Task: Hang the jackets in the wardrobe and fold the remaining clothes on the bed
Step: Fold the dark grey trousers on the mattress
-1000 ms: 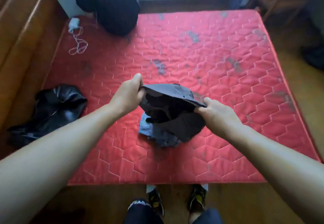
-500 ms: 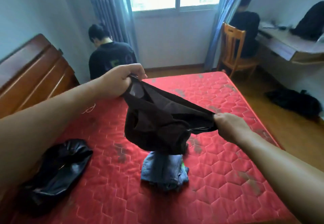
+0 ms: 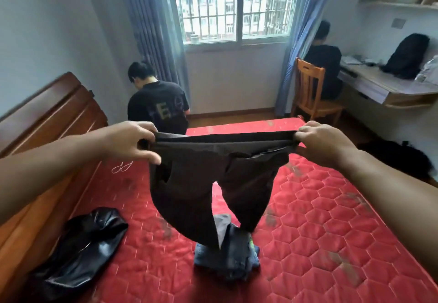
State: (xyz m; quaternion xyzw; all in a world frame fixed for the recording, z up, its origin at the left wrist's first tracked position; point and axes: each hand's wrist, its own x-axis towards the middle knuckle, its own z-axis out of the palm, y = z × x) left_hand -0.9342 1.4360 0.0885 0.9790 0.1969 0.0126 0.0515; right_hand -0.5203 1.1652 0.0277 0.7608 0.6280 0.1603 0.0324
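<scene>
A pair of black shorts (image 3: 208, 184) hangs stretched by its waistband above the red quilted mattress (image 3: 320, 219). My left hand (image 3: 132, 140) grips the waistband's left end and my right hand (image 3: 324, 142) grips its right end. The two legs dangle down over a pile of folded blue-grey clothes (image 3: 227, 250) on the bed, and the left leg touches the pile. A shiny black jacket (image 3: 80, 243) lies crumpled at the mattress's left edge.
A wooden headboard (image 3: 49, 117) runs along the left. One person (image 3: 157, 106) sits at the bed's far edge, another (image 3: 324, 65) on a wooden chair at a desk (image 3: 388, 87) on the right. A white cord (image 3: 122, 167) lies on the mattress. A dark bag (image 3: 400, 158) lies on the floor.
I have lifted the black shorts off the pile and pulled my hands apart, so the waistband is taut and the legs hang free. My view has tilted up to the room.
</scene>
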